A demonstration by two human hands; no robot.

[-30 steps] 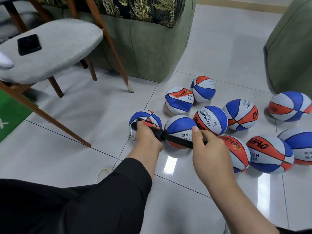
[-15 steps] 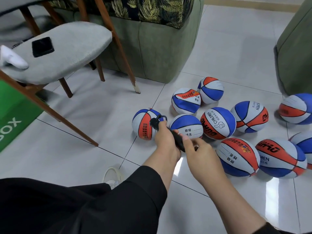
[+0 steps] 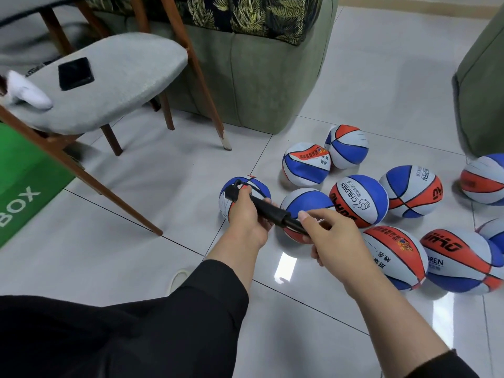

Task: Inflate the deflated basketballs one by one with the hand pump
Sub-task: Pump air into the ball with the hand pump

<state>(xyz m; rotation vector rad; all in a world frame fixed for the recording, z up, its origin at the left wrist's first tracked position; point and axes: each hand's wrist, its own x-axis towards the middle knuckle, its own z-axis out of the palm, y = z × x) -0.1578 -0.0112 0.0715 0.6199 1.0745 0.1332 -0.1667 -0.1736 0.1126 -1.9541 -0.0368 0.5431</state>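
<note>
Floor (image 3: pixel 368 77): pale glossy tiles; everything below rests on it or stands on it.
Sofa (image 3: pixel 259 77): green, far side, with a leaf-print cushion (image 3: pixel 245 15) on top.
Chair (image 3: pixel 114 77): grey seat on wooden legs, left of the sofa; a flat black item (image 3: pixel 75 73) lies on the seat.
Box (image 3: pixel 19 192): green, far left, partly out of view.
Balls (image 3: pixel 358 200): red, white and blue basketballs clustered right of centre, several touching; the two nearest the sofa look creased and soft.
Left ball (image 3: pixel 245 192): stands apart at the left end of the cluster, directly behind the left hand.
Pump (image 3: pixel 268 208): black, slanting from upper left to lower right in front of the left ball, held in both hands.
Left hand (image 3: pixel 245 214): fingers curled round the pump barrel near its upper end.
Right hand (image 3: pixel 327 236): fingers closed round the lower end of the pump, thumb lying along the top.
Sleeves (image 3: pixel 212 290): black, on both forearms.
</note>
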